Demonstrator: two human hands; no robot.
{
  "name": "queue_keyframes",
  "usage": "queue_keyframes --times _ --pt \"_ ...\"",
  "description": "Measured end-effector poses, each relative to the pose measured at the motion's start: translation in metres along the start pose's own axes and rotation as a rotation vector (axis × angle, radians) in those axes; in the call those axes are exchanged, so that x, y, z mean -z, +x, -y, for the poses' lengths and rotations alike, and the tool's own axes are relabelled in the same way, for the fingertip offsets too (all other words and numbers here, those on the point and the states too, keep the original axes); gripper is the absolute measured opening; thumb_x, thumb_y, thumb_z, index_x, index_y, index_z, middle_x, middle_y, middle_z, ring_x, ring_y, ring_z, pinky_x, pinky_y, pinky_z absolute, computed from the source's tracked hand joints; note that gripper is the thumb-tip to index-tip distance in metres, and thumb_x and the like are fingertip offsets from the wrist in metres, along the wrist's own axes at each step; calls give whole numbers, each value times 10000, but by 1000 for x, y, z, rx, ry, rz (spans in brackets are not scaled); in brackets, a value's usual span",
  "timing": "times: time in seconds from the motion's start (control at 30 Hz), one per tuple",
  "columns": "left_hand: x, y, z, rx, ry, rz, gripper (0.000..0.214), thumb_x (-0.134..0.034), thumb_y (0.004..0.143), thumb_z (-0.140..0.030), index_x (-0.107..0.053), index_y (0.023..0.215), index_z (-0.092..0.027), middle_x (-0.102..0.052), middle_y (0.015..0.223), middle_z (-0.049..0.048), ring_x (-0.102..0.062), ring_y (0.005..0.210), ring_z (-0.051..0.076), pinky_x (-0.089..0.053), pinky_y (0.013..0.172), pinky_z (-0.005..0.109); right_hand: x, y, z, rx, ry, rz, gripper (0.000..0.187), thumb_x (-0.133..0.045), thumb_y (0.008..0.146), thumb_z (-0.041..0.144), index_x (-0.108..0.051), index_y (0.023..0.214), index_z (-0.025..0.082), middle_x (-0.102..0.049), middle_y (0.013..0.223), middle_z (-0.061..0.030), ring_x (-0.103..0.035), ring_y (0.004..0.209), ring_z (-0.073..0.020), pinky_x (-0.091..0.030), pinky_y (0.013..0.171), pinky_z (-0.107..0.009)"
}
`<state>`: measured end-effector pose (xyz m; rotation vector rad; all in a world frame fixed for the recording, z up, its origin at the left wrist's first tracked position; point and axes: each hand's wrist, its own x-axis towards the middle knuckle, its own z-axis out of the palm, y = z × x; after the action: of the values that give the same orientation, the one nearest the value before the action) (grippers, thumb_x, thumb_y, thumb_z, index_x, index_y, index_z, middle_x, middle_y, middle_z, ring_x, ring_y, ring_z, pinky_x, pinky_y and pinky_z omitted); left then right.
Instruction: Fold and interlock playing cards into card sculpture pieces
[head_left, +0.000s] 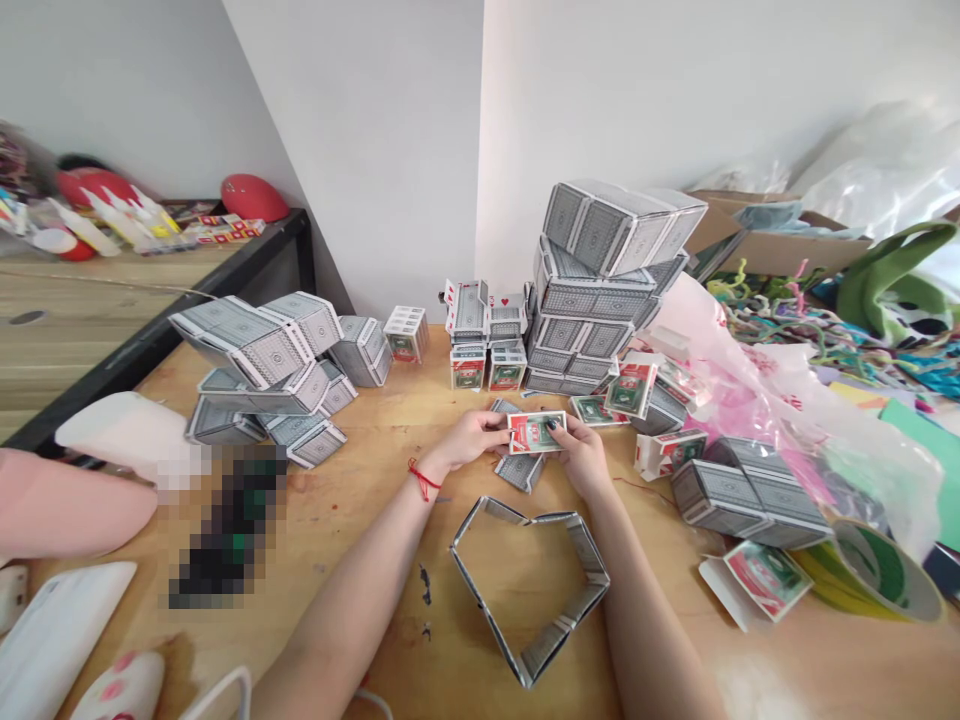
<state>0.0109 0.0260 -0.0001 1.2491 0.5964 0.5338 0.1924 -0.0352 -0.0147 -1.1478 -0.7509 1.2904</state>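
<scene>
Between both hands is a red, green and white playing-card box (537, 433), held flat above the table. My left hand (474, 444) pinches its left end, and my right hand (582, 455) grips the right end with the thumb on top. Beneath the box lie folded grey-patterned cards (520, 472), partly hidden by it. Closer to me, between my forearms, a heart-shaped ring of joined cards (584, 540) stands on its edge on the table.
Stacked card blocks rise at the back right (585, 290) and left (262, 345). More card boxes (468, 370) stand at the back. Yellow tape (862, 570), an opened card box (766, 578) and pink plastic (720, 330) lie on the right. A blurred dark object (232, 525) is left.
</scene>
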Motion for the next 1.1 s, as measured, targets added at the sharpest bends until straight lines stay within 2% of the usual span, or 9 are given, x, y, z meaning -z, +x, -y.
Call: queue_keyframes --times 0.27,0.47,0.7,1.1 --pt "1 0 2 19 -51 22 405 -687 680 -341 -637 1006 -105 -673 867 82 -615 738 153 -486 713 294 2 1 -1 6 52 -2 386 -701 615 391 -641 947 204 -687 867 -32 -634 716 -238 -525 527 -337" --pt "2 0 5 9 -69 51 378 -676 701 -313 -629 1010 -102 -672 906 89 -628 769 162 -496 739 305 1 0 1 -2 47 -14 438 -704 606 391 -634 990 193 -685 865 -33 -629 673 -227 -521 503 -338" --pt "1 -1 2 13 -51 36 396 -679 690 -345 -628 1007 -112 -674 902 88 -630 776 173 -499 738 316 1 1 0 8 45 -16 388 -703 607 389 -641 939 198 -684 854 -29 -625 643 -217 -516 492 -332" --pt "0 -1 1 -11 -9 11 375 -665 703 -351 -639 993 -113 -670 915 90 -622 775 175 -501 722 308 0 0 0 11 35 -28 455 -699 609 385 -624 1015 195 -685 854 -25 -624 631 -214 -517 505 -341"
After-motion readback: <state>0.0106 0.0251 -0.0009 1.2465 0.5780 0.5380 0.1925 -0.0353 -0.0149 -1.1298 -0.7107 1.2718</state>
